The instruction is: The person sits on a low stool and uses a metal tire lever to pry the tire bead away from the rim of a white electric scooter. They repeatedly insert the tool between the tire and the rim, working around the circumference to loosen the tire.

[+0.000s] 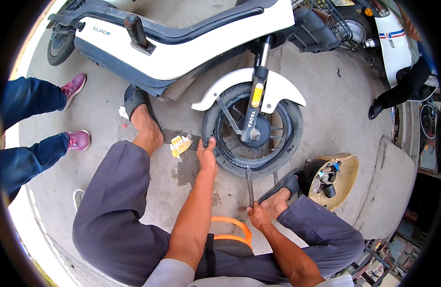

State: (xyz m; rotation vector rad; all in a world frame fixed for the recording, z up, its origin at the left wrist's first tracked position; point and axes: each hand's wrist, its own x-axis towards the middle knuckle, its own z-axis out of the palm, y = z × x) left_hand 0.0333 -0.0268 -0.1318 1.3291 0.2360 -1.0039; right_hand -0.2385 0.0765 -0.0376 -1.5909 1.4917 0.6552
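A white electric scooter (192,52) stands in front of me, its front wheel (255,131) nearest to my hands. My left hand (207,155) grips the black tyre (212,115) at its lower left, thumb up against the sidewall; the other fingers are partly hidden. In my right hand (259,216) is a long metal tyre lever (250,186), closed in the fingers at its near end. The lever's far tip meets the bottom of the tyre, at the rim edge. Part of the tyre seems to stand off the rim; the exact gap is too small to tell.
A cream helmet-like bowl (352,179) with small tools lies beside my right foot. A yellow-and-white packet (180,146) lies near my left foot. An orange handle (239,225) shows between my legs. Bystanders' legs are at left (36,103) and right (407,88), beside another scooter (393,40).
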